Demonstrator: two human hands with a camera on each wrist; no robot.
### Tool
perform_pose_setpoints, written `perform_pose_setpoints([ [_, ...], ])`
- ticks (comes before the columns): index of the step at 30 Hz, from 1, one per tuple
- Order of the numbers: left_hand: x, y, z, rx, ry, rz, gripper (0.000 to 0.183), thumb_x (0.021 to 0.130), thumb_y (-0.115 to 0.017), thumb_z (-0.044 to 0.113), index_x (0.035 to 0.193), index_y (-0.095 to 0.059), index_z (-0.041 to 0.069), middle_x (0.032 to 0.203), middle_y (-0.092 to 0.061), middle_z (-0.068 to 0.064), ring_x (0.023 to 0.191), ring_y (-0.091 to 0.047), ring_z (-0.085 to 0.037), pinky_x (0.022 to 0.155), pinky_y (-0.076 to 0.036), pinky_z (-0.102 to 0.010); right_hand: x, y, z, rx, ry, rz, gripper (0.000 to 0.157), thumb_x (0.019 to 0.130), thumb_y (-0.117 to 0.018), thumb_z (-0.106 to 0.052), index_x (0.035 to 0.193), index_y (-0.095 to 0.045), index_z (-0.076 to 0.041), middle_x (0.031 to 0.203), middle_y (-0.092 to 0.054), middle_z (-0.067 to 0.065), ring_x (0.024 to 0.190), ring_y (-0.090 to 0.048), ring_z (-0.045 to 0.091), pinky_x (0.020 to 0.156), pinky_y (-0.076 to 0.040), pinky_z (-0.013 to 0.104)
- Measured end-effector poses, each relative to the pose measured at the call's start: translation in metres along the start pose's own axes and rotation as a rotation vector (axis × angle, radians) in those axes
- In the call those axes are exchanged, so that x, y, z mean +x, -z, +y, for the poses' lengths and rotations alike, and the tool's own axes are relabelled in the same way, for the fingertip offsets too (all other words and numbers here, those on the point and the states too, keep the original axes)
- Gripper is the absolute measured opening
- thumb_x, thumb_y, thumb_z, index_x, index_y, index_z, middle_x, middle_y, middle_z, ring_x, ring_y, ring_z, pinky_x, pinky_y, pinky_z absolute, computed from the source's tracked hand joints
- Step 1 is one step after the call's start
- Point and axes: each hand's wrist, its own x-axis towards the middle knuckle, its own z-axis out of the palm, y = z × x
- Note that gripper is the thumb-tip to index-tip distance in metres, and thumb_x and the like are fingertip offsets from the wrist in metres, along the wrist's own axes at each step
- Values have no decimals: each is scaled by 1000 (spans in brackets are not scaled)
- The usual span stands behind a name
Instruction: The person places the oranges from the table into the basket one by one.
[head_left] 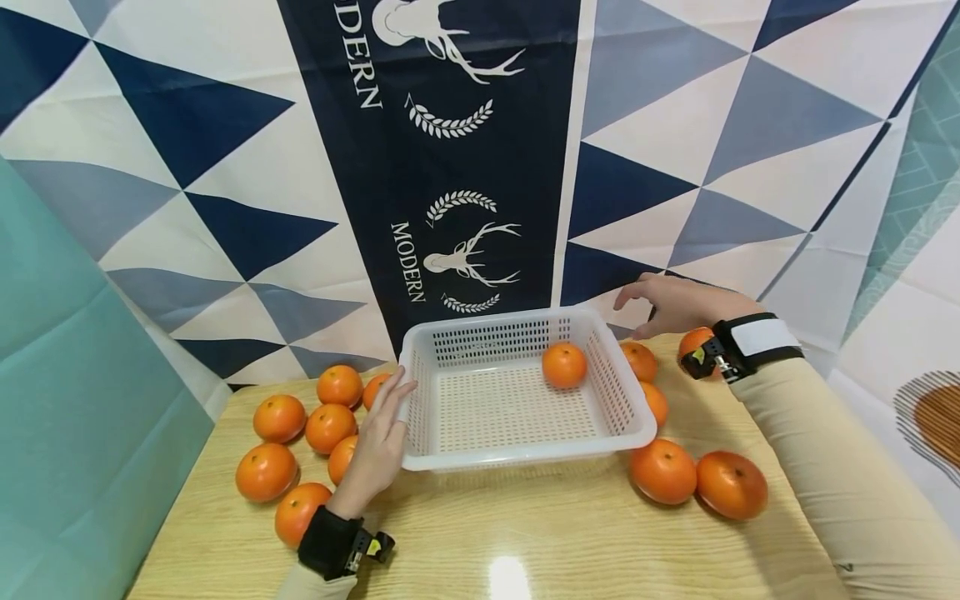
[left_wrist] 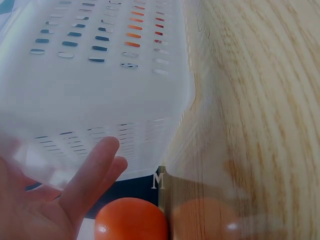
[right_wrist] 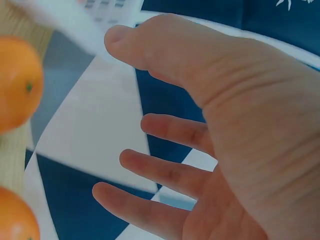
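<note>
A white perforated plastic basket stands on the wooden table, with one orange fruit inside toward its right end. My left hand rests against the basket's left side near the rim. In the left wrist view its straight fingers lie along the outer wall, above an orange fruit. My right hand hovers past the basket's back right corner and holds nothing. Its fingers are spread apart in the right wrist view, with two fruits at that view's left edge.
Several orange fruits are grouped left of the basket, close to my left forearm. More fruits lie along its right side, one beneath my right wrist. A patterned cloth hangs directly behind the table.
</note>
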Motion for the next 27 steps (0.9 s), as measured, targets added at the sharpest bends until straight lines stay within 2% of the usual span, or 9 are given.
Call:
perform_pose_setpoints([
  [8,1,0,0,2,-36,21,54,90,-40,-3,143,-50,4,165,-28,-13,146,-35,-36,112,-37,-63,-12,-4,29,-13,-11,-17,46,79,-81,-30,121,-67,-17,129,-59,23,106,-60,34,89,-53,58],
  [12,0,0,-1,2,-24,10,54,91,-40,-2,143,-50,5,166,-27,-11,146,-34,-35,112,-37,-62,-18,-11,41,-29,-31,-20,48,76,-83,-32,120,-68,-17,125,-61,25,102,-62,35,87,-54,60],
  [18,-1,0,-1,-1,-15,6,54,91,-40,-2,143,-49,5,166,-26,-10,147,-34,-35,112,-37,-63,-24,-22,55,-36,-7,-10,45,77,-82,-29,117,-68,-15,117,-62,21,100,-61,33,85,-55,58],
  [21,0,0,-1,-3,-14,10,54,90,-40,-3,143,-50,5,166,-26,-10,147,-34,-35,112,-36,-63,-27,-24,60,-25,-24,-8,51,77,-82,-33,121,-67,-15,119,-60,22,100,-60,34,84,-54,58],
  [27,0,0,-1,-5,-21,17,54,90,-40,-2,143,-50,5,165,-27,-11,147,-34,-35,112,-37,-63,-29,-32,71,1,-94,-22,74,74,-82,-45,136,-59,-13,128,-51,32,102,-58,41,83,-51,65],
])
